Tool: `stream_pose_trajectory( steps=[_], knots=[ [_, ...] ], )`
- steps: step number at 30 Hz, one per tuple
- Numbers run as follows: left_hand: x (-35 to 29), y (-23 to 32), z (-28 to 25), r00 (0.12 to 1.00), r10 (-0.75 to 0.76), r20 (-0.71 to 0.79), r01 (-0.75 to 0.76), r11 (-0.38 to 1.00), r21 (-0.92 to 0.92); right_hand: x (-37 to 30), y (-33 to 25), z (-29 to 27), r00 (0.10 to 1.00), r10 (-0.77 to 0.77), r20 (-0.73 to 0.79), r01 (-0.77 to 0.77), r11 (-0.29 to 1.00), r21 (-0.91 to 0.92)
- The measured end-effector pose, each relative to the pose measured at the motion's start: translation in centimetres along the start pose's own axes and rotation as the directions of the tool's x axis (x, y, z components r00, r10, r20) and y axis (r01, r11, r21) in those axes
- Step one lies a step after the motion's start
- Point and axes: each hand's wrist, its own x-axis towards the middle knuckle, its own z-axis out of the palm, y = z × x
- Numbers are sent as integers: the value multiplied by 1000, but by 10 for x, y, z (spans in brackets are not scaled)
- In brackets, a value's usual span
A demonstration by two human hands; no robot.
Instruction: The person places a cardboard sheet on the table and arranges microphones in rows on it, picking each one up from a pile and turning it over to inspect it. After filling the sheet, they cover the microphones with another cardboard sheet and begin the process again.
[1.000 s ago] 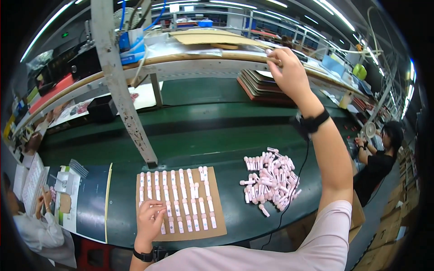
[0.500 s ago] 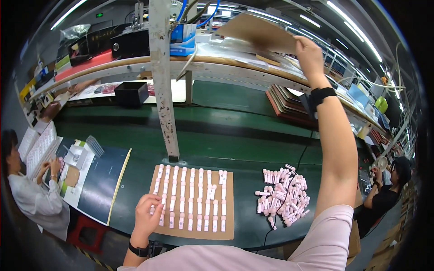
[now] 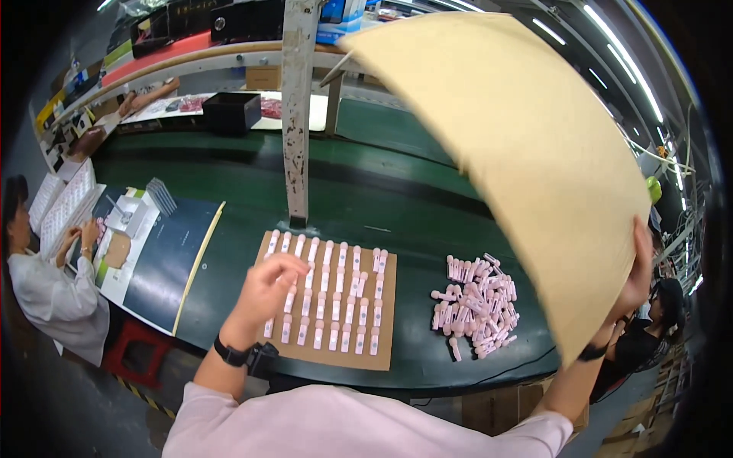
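My right hand (image 3: 636, 271) grips the edge of a large tan cardboard sheet (image 3: 519, 137), which is raised and tilted over the right side of the bench. My left hand (image 3: 267, 294) hovers over the left part of a flat brown cardboard (image 3: 385, 305), its fingers loosely bent and apart, with nothing visible in them. On that board, small pink-and-white rounded-head pieces (image 3: 336, 305) stand in neat rows; the left hand hides some. To the right lies a loose heap of the same pieces (image 3: 481, 305), just left of the raised sheet's lower edge.
A white post (image 3: 296, 114) rises behind the rows. At the left, a co-worker in white (image 3: 57, 290) sits by a dark mat (image 3: 172, 267) and a red stool (image 3: 141, 359). A black box (image 3: 231, 112) rests at the back. Another person in black (image 3: 660, 320) is at the right.
My right hand has brought the cardboard sheet down and nearer from the upper shelf, and the sheet now fills the upper right. My left hand has lifted off the rows a little. The view has tilted down.
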Motion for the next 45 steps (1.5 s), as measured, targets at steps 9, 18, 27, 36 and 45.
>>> stream_pose_trajectory(
  steps=[9, 18, 27, 36, 45],
  knots=[
    [27, 23, -28, 912, -315, 263, 354, 279, -893, -150, -39, 24, 915, 78, 397, -228, 910, 347],
    [-72, -32, -19, 782, -579, 230, 596, 588, -548, -259, -74, 87, 117, 829, 547, -919, -119, 376],
    [-109, -62, -22, 766, -638, -86, 601, 756, -260, -286, -91, 93, -87, 552, 829, -996, -68, -59],
    [-118, -71, -95, 700, -616, -362, 677, 733, 60, -258, -142, 158, 17, 473, 881, -959, 258, -120],
    [-86, -86, -67, 787, -545, -291, 608, 764, 214, -291, -113, 152, 8, 618, 786, -994, 93, -63]
  ],
)
